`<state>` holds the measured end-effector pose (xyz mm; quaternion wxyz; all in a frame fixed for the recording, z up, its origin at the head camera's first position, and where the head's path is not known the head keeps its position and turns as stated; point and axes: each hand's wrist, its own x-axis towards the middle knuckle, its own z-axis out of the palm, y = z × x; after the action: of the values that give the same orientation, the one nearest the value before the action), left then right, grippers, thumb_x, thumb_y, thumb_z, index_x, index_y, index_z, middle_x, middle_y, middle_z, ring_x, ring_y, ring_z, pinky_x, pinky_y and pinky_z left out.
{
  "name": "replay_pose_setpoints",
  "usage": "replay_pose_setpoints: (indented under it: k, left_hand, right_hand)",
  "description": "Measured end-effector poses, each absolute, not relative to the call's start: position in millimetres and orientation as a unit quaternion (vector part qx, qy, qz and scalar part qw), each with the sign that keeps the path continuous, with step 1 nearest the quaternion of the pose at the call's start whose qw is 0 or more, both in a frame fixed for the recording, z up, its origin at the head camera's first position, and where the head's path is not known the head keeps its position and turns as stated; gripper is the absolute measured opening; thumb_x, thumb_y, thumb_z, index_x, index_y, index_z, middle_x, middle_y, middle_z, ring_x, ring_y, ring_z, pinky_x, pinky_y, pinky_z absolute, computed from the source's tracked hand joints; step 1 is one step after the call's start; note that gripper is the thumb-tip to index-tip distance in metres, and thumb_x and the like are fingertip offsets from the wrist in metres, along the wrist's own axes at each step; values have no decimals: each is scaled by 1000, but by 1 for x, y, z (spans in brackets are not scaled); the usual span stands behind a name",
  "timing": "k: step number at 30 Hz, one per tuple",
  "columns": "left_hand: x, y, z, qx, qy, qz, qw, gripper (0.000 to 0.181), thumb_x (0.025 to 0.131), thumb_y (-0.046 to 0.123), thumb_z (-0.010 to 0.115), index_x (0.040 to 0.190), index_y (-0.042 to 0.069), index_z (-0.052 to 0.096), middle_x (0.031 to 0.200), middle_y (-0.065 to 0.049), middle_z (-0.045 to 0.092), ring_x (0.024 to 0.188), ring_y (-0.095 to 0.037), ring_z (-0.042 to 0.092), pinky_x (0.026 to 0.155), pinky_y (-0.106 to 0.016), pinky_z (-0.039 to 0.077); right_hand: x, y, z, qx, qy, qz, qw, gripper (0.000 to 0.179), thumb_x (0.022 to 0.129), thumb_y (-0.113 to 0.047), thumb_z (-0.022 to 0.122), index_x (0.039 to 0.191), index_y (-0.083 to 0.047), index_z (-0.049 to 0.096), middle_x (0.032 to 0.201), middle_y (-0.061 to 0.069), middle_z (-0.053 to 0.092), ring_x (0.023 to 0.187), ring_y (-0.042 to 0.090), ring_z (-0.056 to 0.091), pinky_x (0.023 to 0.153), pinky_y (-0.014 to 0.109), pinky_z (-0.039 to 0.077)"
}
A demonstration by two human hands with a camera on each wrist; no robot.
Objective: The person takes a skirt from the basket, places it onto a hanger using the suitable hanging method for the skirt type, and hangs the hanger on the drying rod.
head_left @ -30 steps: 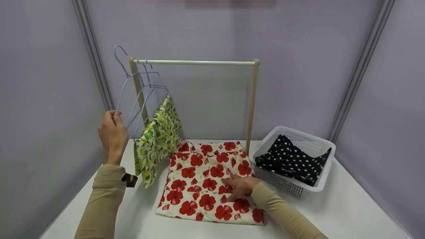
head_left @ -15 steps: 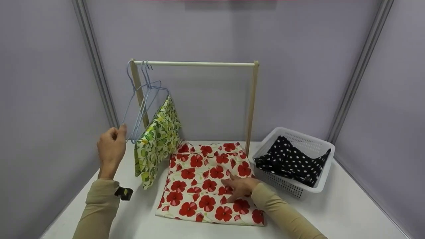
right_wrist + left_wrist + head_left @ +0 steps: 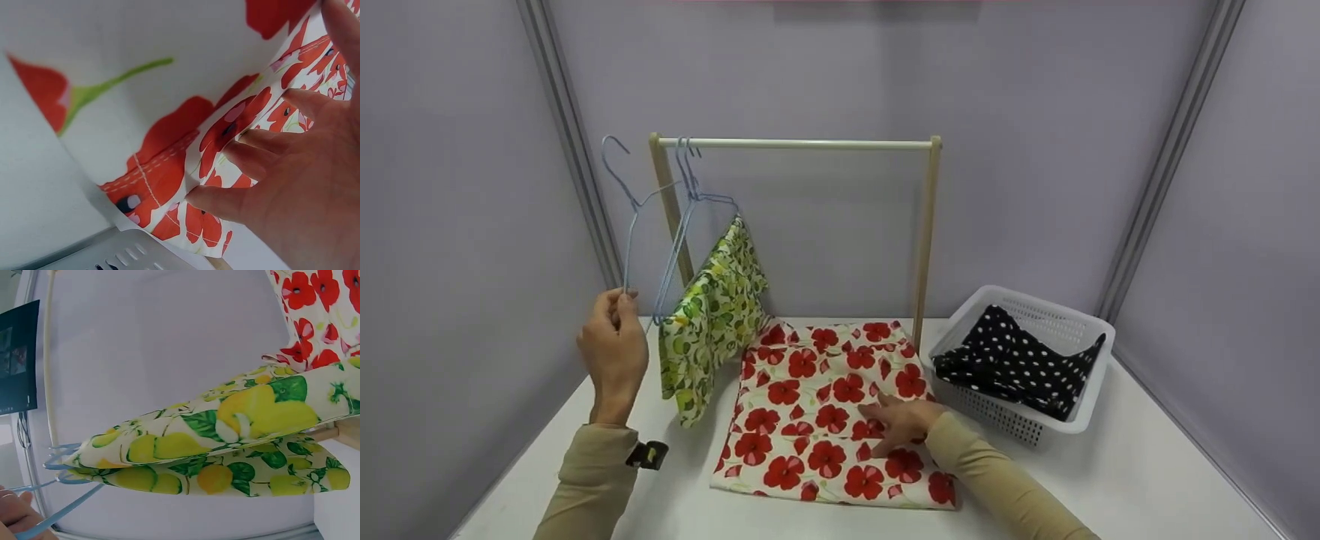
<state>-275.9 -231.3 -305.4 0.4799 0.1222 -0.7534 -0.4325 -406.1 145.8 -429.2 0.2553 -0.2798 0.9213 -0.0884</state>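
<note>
A blue wire hanger (image 3: 635, 206) is pinched by the left hand (image 3: 613, 358) and is held just beside the rack (image 3: 810, 143), with its hook apart from the bar. It should be light, rather stiff but springy, perhaps slightly slippery; it is well held at the shoulder or below the hook. The red-flowered cloth (image 3: 814, 420) is laid on the white table (image 3: 675, 491), touched by the spread fingers of the right hand (image 3: 906, 422). It is judged soft, light, easily wrinkled, and is best taken by its edge.

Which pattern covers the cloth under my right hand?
The cloth has red flowers on white, clearest in the head view.
</note>
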Motion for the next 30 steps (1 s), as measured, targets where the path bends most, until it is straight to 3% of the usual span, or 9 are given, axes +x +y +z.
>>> replay_pose_setpoints:
  k: [4, 6, 9, 11, 14, 16, 18, 23, 30]
  left_hand:
    - [-276, -231, -310, 131, -758, -423, 480, 33, 103, 26, 33, 89, 5, 55, 74, -7, 52, 59, -15, 40, 56, -30, 31]
    - [-277, -234, -314, 135, -760, -414, 482, 35, 103, 29, 36, 77, 8, 47, 66, -4, 40, 55, -15, 35, 54, -31, 28]
    - [-282, -241, -322, 141, -760, -388, 502, 44, 103, 37, 42, 69, 9, 42, 59, -3, 36, 51, -17, 33, 52, -31, 25]
    - [-285, -246, -327, 134, -759, -364, 523, 42, 104, 35, 43, 74, 5, 49, 59, -7, 41, 51, -19, 36, 51, -31, 26]
    - [-287, -253, -335, 119, -753, -327, 558, 33, 105, 27, 42, 102, -1, 61, 66, -16, 54, 53, -24, 44, 52, -34, 30]
    - [-287, -257, -340, 109, -746, -306, 581, 32, 104, 20, 44, 121, -2, 60, 70, -21, 61, 54, -25, 46, 52, -37, 32]
    - [-285, -260, -343, 107, -743, -282, 598, 33, 102, 17, 47, 129, 0, 59, 66, -21, 60, 49, -21, 42, 50, -38, 31]
    - [-278, -270, -351, 115, -741, -199, 632, 30, 99, 16, 51, 126, 6, 62, 49, -13, 43, 43, -12, 23, 44, -33, 18]
    - [-269, -289, -350, 159, -686, -168, 690, 24, 102, 20, 51, 117, 9, 66, 62, -20, 51, 47, -28, 34, 46, -39, 20]
  right_hand:
    - [-405, 146, -429, -277, 923, -92, 250, 85, 84, -46, 74, 155, -30, 30, 166, 9, 7, 152, 30, 12, 119, 52, 22]
    - [-403, 146, -429, -278, 923, -98, 249, 85, 84, -45, 75, 154, -29, 30, 166, 10, 7, 151, 31, 13, 118, 52, 23]
    - [-402, 147, -428, -282, 921, -103, 246, 84, 84, -43, 75, 154, -29, 31, 165, 10, 8, 151, 31, 14, 118, 51, 24]
    - [-402, 147, -428, -281, 921, -106, 248, 84, 84, -43, 75, 154, -29, 31, 165, 10, 8, 151, 31, 14, 118, 51, 24]
    - [-402, 147, -428, -276, 922, -103, 250, 84, 84, -45, 75, 154, -30, 31, 165, 9, 9, 151, 31, 15, 118, 52, 24]
    - [-401, 147, -428, -273, 924, -98, 249, 84, 84, -47, 74, 154, -32, 31, 166, 8, 9, 151, 31, 15, 118, 53, 23]
    - [-401, 146, -428, -270, 925, -96, 249, 84, 84, -48, 74, 154, -33, 31, 166, 7, 9, 151, 30, 15, 118, 54, 22]
    - [-399, 145, -429, -255, 930, -100, 243, 83, 83, -48, 75, 153, -34, 33, 166, 6, 10, 151, 30, 14, 118, 56, 21]
    - [-401, 146, -428, -263, 927, -95, 250, 83, 84, -48, 74, 154, -34, 30, 166, 6, 7, 151, 31, 14, 118, 54, 22]
